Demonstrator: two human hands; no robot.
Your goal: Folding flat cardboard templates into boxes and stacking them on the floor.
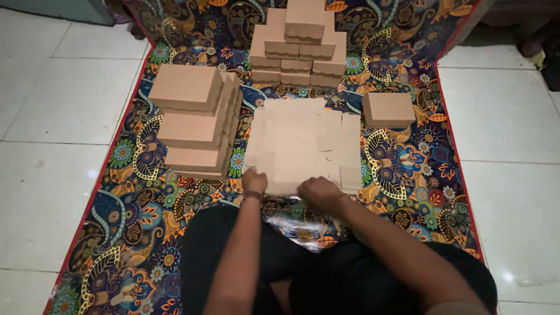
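- Head view, looking down: patterned mat (pixel 146 216) covers the floor centre, dark blue with orange and teal paisley, red edging; white floor tiles (pixel 52 116) on both sides.
- Stack of flat cardboard blanks (pixel 297 143) sits mid-mat, pale brown, unfolded, tabs showing along its edges. Both hands are at its near edge, 6 o'clock side.
- Left stack of folded boxes (pixel 198 122) at 9 o'clock of the blanks, just beside them, several layers high, stepped and leaning slightly.
- Far stack of folded boxes (pixel 297 44) at 12 o'clock, piled like a pyramid, near the blanks' far edge.
- Single folded box (pixel 388 109) at 2 o'clock, alone on the mat, just beside the blanks' right corner.
- Right hand (pixel 319 192): fingers curled down, pressing on or pinching the bottom edge of the blanks; exact grip hidden by the knuckles.
- Left hand (pixel 254 182): touching the bottom-left corner of the blanks, fingers tucked over the edge; can't tell whether it grips or only rests.
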